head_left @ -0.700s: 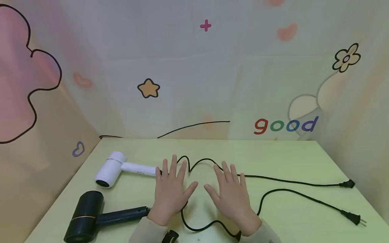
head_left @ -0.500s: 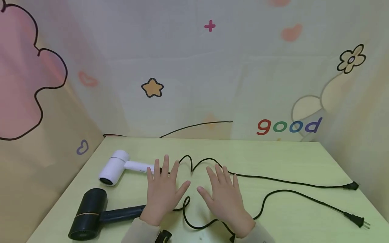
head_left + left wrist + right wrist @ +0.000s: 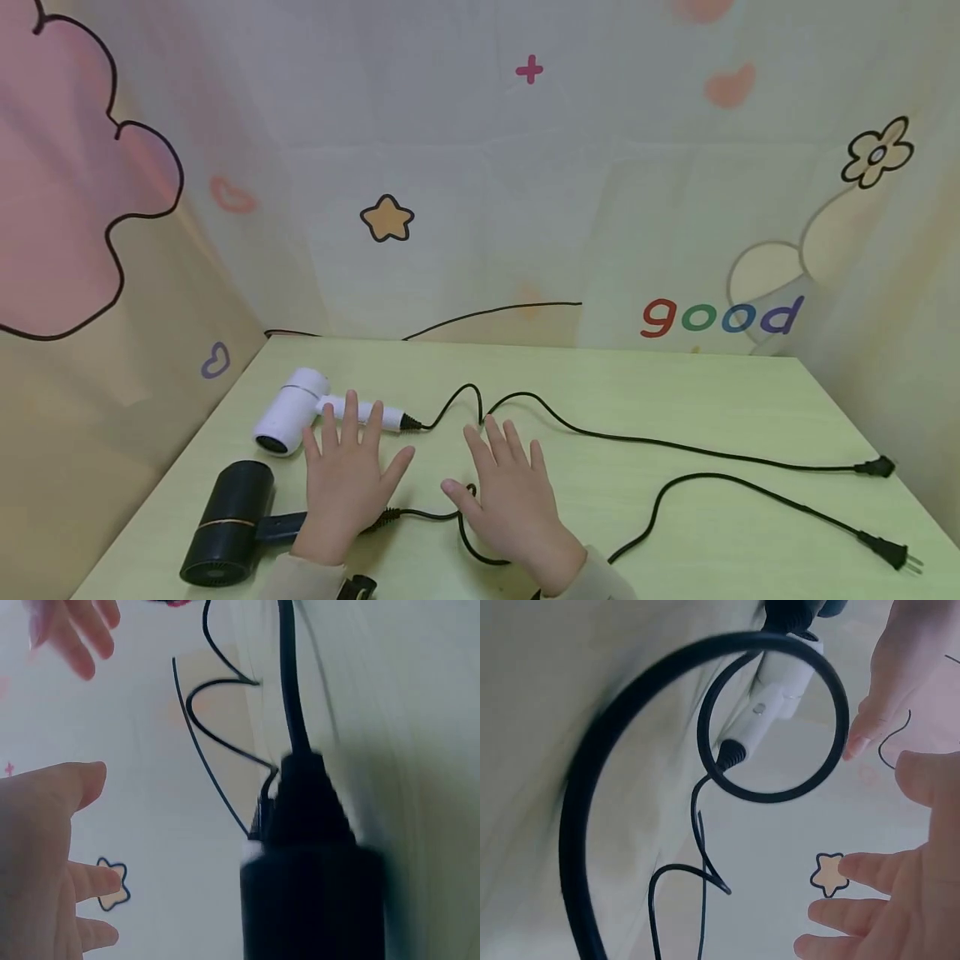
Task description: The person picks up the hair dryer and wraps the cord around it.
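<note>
A white hair dryer (image 3: 285,421) lies on the table at the back left, its handle pointing right. In front of it lies a black hair dryer (image 3: 228,525) with a thin gold band. My left hand (image 3: 347,492) is spread palm down above the black dryer's handle, and its fingers overlap the white handle in the head view. My right hand (image 3: 517,508), also spread, hovers over the black dryer's cord (image 3: 577,825), which makes a loop in the right wrist view. Both hands hold nothing. The left wrist view shows the black handle's end (image 3: 311,900) beneath my left hand.
The white dryer's cord (image 3: 645,439) runs right across the table (image 3: 675,383) to a black plug (image 3: 876,467). A two-pin plug (image 3: 885,550) ends the other cord at the front right. A printed curtain (image 3: 465,192) stands behind the table and at its sides.
Both hands have moved left, with fingers still spread. The left hand now covers part of the black dryer's handle, and the white handle's cord end has come into view. The head view has shifted slightly.
</note>
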The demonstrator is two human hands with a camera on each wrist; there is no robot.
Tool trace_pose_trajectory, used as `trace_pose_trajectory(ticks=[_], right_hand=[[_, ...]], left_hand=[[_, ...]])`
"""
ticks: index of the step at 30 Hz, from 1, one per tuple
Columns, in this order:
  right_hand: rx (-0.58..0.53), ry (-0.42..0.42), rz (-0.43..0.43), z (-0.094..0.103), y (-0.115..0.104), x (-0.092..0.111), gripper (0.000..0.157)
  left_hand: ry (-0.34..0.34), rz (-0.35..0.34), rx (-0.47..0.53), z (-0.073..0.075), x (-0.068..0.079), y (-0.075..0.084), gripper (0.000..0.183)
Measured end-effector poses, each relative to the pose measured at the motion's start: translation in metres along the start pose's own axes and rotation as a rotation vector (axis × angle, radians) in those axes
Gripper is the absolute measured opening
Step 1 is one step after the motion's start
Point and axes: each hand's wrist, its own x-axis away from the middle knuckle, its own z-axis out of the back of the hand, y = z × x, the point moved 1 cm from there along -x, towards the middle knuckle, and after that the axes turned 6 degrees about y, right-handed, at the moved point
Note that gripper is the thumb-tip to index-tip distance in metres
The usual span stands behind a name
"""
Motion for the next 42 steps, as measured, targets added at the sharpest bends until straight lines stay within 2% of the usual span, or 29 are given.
trace_pose_trajectory(ticks=[9,17,23,29,36,39,42], right_hand=[[0.017,-0.056,0.024,-0.008,-0.006,0.002,0.067],[0.014,-0.076,0.021,-0.013,-0.006,0.001,0.067],[0.013,-0.106,0.004,-0.017,-0.006,0.001,0.068],[-0.007,-0.191,-0.034,-0.018,-0.006,0.003,0.068],[0.006,-0.26,-0.063,-0.021,-0.006,0.004,0.066],[0.025,-0.271,-0.06,-0.023,-0.006,0.003,0.059],[0.024,-0.28,-0.059,-0.023,-0.007,0.002,0.046]], left_hand=[[-0.016,0.099,-0.023,0.008,0.002,-0.033,0.075],[-0.051,0.218,-0.023,0.006,0.008,-0.056,0.079],[-0.115,0.329,-0.003,0.009,0.013,-0.076,0.081],[-0.193,0.417,0.021,0.012,0.019,-0.092,0.081],[-0.312,0.464,0.095,0.015,0.021,-0.112,0.085],[-0.344,0.506,0.13,0.016,0.023,-0.123,0.092],[-0.367,0.56,0.152,0.016,0.027,-0.133,0.098]])
